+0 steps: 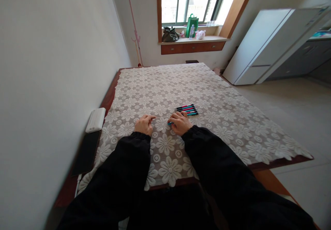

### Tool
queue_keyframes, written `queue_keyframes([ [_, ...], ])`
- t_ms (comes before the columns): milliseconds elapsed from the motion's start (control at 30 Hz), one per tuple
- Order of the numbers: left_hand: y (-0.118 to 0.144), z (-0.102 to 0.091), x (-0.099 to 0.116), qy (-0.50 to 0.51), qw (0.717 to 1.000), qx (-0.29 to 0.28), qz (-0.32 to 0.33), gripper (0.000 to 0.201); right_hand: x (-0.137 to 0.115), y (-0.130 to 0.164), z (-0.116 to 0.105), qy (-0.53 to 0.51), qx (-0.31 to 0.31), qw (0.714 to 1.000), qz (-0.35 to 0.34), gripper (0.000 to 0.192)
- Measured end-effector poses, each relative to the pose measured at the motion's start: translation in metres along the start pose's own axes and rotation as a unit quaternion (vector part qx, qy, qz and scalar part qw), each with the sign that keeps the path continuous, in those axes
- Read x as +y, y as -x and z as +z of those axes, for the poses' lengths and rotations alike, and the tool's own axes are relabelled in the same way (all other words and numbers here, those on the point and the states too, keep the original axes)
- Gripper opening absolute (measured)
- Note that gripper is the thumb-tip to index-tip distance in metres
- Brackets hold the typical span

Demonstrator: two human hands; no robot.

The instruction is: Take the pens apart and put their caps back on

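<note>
A thin, pale pen refill rod (pixel 160 117) is lying stretched between the two hands, its long axis running left to right across the near middle of the table, just above the cloth. The left hand (pixel 144 124) is pinching the rod's left end between thumb and curled fingertips. The right hand (pixel 180 123) is closing loosely around a short blue pen barrel (pixel 170 123) at the rod's right end, fingers bent over it so that the exact grip is hard to make out. Both hands are equally near the rod, one at each tip, with black sleeves reaching back toward the near edge.

Just beyond the right hand, slightly to the right, a row of slim pens with black, pink and teal sections (pixel 187 109) is lying side by side, pointing left-right as well. All of this is resting on a cream lace tablecloth with a flower pattern (pixel 219 119). Near the left edge a white rectangular box (pixel 96 119) is sitting beside a flat black slab (pixel 86 152).
</note>
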State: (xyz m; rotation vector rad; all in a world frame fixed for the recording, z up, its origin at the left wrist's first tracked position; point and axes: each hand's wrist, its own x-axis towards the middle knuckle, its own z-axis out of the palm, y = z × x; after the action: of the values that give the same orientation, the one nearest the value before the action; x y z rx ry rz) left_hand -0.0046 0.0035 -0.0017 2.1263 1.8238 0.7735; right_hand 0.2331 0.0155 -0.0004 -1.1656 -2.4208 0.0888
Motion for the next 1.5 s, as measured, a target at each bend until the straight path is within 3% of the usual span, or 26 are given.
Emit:
queue_keyframes([
  [133, 0.0, 0.0, -0.001, 0.02, 1.0, -0.012, 0.018, 0.038, 0.0, -0.001, 0.0, -0.036, 0.039, 0.998, 0.038, 0.013],
  [333, -0.002, 0.002, -0.005, 0.034, 0.997, -0.038, 0.059, 0.038, 0.003, -0.002, 0.0, -0.078, 0.092, 0.992, 0.036, 0.023],
  [467, -0.001, 0.003, -0.003, 0.051, 0.993, -0.051, 0.09, 0.037, 0.004, -0.003, 0.0, -0.052, 0.086, 0.995, 0.011, 0.008],
  [600, -0.001, 0.002, -0.001, 0.036, 0.997, -0.022, 0.057, 0.032, 0.004, -0.003, -0.004, -0.038, 0.097, 0.994, 0.017, 0.009],
  [733, -0.002, 0.0, -0.003, 0.043, 0.999, 0.024, -0.005, 0.029, 0.006, -0.003, -0.006, -0.029, 0.08, 0.996, 0.03, 0.008],
  [833, -0.004, -0.001, -0.005, 0.063, 0.997, 0.034, -0.013, 0.029, 0.008, -0.002, -0.005, -0.029, 0.047, 0.998, 0.009, 0.007],
  [1067, -0.005, 0.001, -0.007, 0.062, 0.998, 0.003, 0.025, 0.029, 0.011, -0.001, -0.006, -0.019, -0.022, 0.998, -0.052, 0.005],
  [1267, -0.003, 0.006, -0.005, 0.112, 0.988, -0.03, 0.106, 0.028, 0.008, -0.002, -0.006, -0.04, 0.02, 0.997, -0.056, 0.005],
  [1500, 0.001, 0.01, -0.002, 0.177, 0.977, -0.055, 0.11, 0.023, 0.005, -0.002, 0.002, -0.058, 0.019, 0.996, -0.068, 0.007],
])
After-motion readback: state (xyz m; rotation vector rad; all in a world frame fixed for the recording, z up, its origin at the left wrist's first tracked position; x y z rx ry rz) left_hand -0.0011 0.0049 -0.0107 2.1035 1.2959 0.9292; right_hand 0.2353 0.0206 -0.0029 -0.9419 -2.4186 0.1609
